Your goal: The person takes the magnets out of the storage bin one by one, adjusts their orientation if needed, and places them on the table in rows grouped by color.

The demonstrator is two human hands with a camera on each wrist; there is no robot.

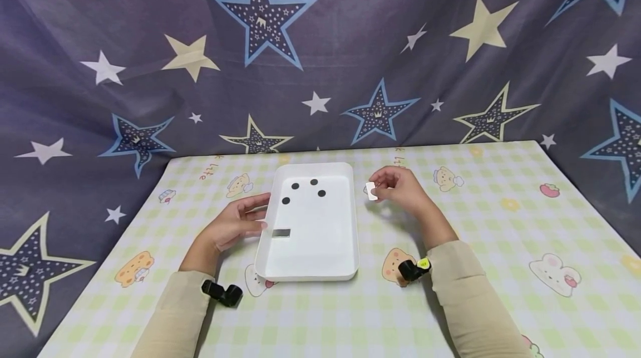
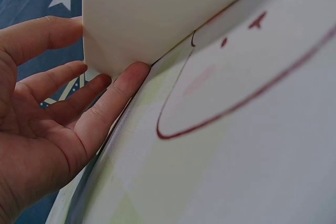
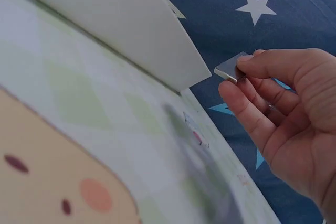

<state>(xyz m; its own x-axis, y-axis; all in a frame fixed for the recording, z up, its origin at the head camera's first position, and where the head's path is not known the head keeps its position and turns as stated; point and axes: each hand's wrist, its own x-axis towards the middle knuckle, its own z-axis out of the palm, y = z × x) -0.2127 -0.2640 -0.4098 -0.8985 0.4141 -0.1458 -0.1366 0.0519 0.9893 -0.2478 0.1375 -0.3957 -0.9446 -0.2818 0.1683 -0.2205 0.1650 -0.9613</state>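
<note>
A white rectangular tray [image 1: 345, 219] lies on the checked tablecloth. Several small black discs [image 1: 304, 190] sit at its far end, and a grey rectangular piece [image 1: 281, 233] lies near its left rim. My left hand [image 1: 239, 222] rests with straight fingers against the tray's left wall [image 2: 131, 19]; the fingertips [image 2: 137, 71] touch its outer side. My right hand [image 1: 398, 189] is raised to the right of the tray and pinches a small flat pale rectangle [image 1: 371, 191] between thumb and fingers. In the right wrist view that rectangle [image 3: 230, 67] looks grey and thin, close to the tray's corner [image 3: 181, 80].
The table carries a green-and-yellow checked cloth with cartoon animals [image 1: 501, 246]. A dark blue star-print curtain [image 1: 320, 52] hangs behind and around it. Black wrist cameras [image 1: 222, 293] sit on both beige sleeves.
</note>
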